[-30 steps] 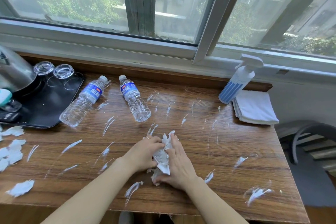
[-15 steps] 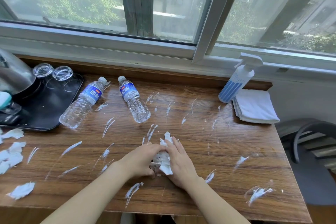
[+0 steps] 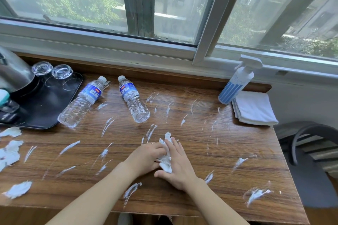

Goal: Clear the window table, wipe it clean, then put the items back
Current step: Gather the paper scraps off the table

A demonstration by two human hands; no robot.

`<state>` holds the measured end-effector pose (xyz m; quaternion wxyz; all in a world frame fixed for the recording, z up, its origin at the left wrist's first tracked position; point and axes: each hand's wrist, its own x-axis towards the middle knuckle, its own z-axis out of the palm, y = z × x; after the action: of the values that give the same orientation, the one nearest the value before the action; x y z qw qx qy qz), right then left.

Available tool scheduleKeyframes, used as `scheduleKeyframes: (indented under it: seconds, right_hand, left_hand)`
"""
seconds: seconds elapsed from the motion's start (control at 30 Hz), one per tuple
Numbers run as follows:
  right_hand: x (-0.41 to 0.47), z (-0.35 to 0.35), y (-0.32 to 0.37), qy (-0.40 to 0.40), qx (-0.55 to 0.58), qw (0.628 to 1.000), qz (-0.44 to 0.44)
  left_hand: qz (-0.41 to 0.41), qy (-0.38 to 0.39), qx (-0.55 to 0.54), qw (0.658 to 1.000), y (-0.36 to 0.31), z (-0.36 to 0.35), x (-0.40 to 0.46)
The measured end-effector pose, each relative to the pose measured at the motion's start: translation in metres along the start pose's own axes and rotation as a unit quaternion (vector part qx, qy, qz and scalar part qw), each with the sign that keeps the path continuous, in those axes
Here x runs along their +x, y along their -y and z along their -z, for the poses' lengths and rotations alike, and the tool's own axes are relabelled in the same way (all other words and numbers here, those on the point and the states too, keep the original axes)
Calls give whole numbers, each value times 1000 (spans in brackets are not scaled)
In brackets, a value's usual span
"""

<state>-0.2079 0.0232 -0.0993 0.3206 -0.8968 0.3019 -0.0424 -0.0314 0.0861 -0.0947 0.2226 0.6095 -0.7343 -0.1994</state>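
From the head camera, both forearms reach in from the tabletop's near edge and meet near its middle. The left hand [image 3: 146, 156] lies knuckles up, fingers curled onto a crumpled white tissue wad [image 3: 166, 159]; the right hand [image 3: 178, 165] lies flat with straight fingers pressed along the wad's other side. The wooden table [image 3: 210, 151] is streaked all over with white smears. Two water bottles [image 3: 82, 102] [image 3: 134, 99] lie on their sides toward the far edge, beside a black tray [image 3: 45, 107] at the far left corner. A spray bottle [image 3: 236, 82] stands at the far right corner, touching a folded white cloth [image 3: 254, 108]. Torn tissue scraps [image 3: 11, 151] lie along the left edge.
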Motion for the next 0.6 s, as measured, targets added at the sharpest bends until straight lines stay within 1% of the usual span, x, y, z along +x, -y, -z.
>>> scheduleKeyframes:
  seconds: [0.03, 0.1, 0.13, 0.2, 0.23, 0.3, 0.37, 0.47, 0.53, 0.6]
  right_hand:
    - [2, -5, 2, -12, -1, 1000, -2]
    - [5, -14, 3, -31, -41, 999, -7]
    - [6, -17, 3, -34, -69, 997, -6]
    - [7, -24, -1, -34, -114, 993, -7]
    - [7, -28, -4, -51, -133, 990, -4]
    - [8, -33, -7, -92, -155, 984, 8]
    - [10, -34, -7, -128, -169, 977, 22]
    - [15, -36, -4, -168, -194, 966, 43]
    - [20, -38, -2, -197, -205, 958, 41]
    - [28, -38, -3, -217, -209, 953, 36]
  left_hand:
    - [3, -1, -11, 1000, 0, -1, 0]
    - [22, 22, -32, 999, 0, -1, 0]
    - [43, 36, -48, 997, 1, 2, 0]
    - [109, 52, -91, 989, 5, 10, -4]
    - [141, 67, -114, 981, 7, 16, -7]
    - [175, 81, -143, 971, 8, 26, -11]
    - [192, 68, -154, 967, 8, 33, -13]
    - [212, 22, -139, 967, 10, 40, -13]
    - [224, 0, -129, 966, 13, 42, -14]
    - [231, -6, -125, 965, 14, 44, -14]
